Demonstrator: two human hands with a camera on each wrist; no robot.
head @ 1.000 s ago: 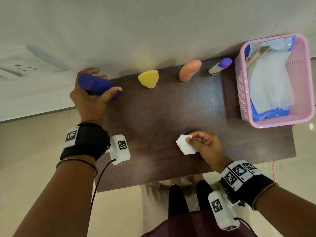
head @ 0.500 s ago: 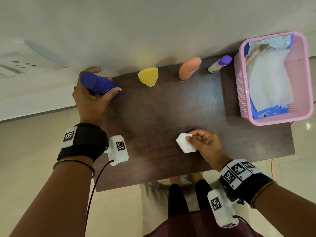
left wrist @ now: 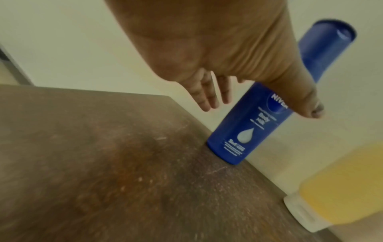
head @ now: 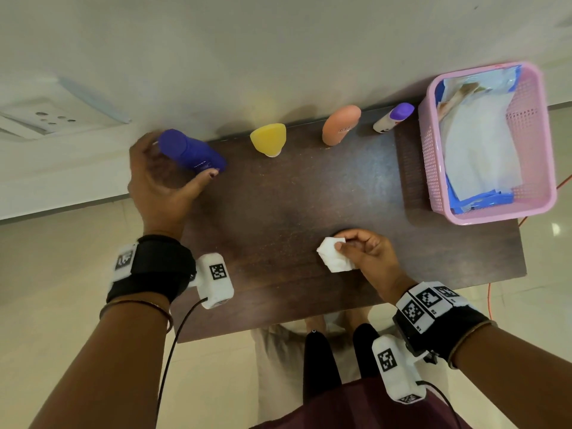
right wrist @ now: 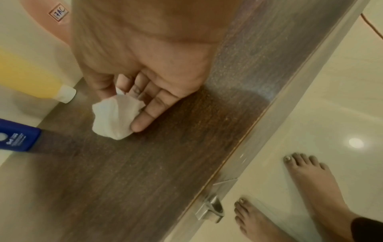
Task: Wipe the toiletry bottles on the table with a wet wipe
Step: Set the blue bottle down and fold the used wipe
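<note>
Head view first: left hand (head: 158, 184) doing what?

Spread open, fingers straight, cupped loosely about the blue bottle (head: 193, 154) without closing on it. Blurred there, so cannot tell whether the thumb touches the label.

Any clearer from the left wrist view?

Somewhat. Fingers straight and a little apart beyond the bottle, thumb lying across the front of the label. Contact impossible to judge. Bottle upright on the worktop (head: 294, 205), base flat.

And placed where, counting from the pink basket (head: 526, 134)?

Last in the back row, farthest from the basket. Nearest the basket: small white bottle with a purple cap (head: 392, 117), just beside its wall. Then the peach bottle (head: 340, 125), then the yellow bottle (head: 268, 138) standing on its white cap, then the blue one.

Right hand (head: 368, 253)?

Pinching the wet wipe (head: 332, 258) between thumb and fingertips. Wipe bunched into a white wad, resting on the worktop under the fingers.

Where from the basket?

Well apart from it, toward the front edge, and well apart from every bottle in the row.

Anything inside the basket?

White sheet (head: 476, 150) lying over a blue pack (head: 483, 201).

Right wrist view, anything more?

Same pinch from below the palm. Two bare feet on a pale floor past the front edge.
</note>
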